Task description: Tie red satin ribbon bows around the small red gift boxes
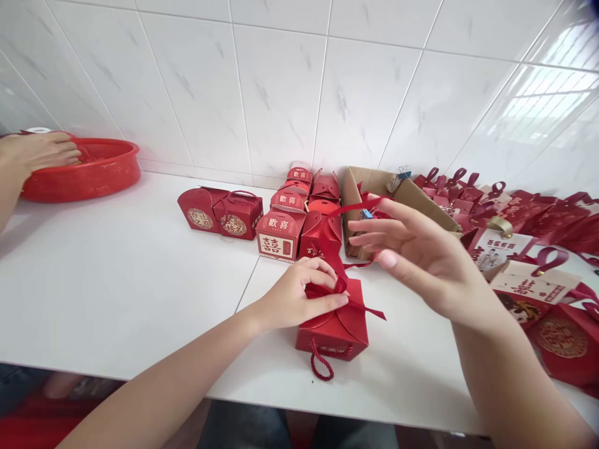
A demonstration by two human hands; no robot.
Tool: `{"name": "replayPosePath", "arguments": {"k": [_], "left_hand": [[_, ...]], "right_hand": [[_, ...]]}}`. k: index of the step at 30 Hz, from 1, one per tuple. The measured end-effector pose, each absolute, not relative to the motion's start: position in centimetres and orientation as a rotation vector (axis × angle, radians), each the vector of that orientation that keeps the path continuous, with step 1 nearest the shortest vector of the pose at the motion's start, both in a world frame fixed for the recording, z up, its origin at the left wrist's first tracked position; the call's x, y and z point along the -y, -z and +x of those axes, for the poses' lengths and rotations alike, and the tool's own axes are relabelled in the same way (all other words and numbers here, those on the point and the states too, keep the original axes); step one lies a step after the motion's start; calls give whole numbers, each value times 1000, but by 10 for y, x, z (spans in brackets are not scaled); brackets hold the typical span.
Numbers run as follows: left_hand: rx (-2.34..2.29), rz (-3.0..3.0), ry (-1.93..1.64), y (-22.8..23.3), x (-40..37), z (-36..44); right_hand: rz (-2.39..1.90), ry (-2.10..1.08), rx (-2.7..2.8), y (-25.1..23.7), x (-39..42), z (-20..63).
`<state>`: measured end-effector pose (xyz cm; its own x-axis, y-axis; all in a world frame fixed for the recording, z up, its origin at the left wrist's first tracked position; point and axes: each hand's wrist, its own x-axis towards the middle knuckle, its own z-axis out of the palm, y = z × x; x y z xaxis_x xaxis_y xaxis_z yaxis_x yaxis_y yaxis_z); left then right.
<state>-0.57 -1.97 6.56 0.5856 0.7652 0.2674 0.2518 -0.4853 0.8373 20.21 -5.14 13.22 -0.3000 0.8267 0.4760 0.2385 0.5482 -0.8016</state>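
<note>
pinching the red ribbon [339, 288] atop a small red gift box [333, 327], left hand [299, 293] holds it at the near edge of the white surface [116, 280]. right hand [412, 252] hovers above, fingers spread, empty. another person's hand [40, 153] rests in a red basket [93, 178], far left.

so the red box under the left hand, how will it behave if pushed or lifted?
Red box is folded card: probably light, likely slides on the smooth white counter. Left hand pinches its ribbon, which looks floppy; petal flaps would likely crush under a squeeze.
</note>
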Motion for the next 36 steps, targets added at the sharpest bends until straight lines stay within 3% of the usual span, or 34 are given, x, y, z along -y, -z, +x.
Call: {"name": "replayPosePath", "arguments": {"k": [6, 11, 17, 23, 29, 32, 36], "left_hand": [[-712, 1670, -949, -72, 19, -9], [-644, 1677, -1024, -74, 18, -15], [-575, 1899, -1076, -71, 18, -18], [-522, 2345, -1180, -67, 14, -16], [-498, 2455, -1036, -64, 14, -15], [-543, 2420, -1125, -60, 12, -16], [-603, 2306, -1153, -59, 11, -18]], "right_hand": [[-1267, -753, 2282, -130, 46, 204], [-1354, -703, 2591, -125, 45, 199], [-1414, -753, 2226, -127, 39, 199], [-1042, -1141, 1929, -125, 35, 195], [-977, -565, 2262, -117, 38, 195], [-989, -344, 2410, -114, 41, 189], [-931, -251, 2310, -112, 43, 184]]}}
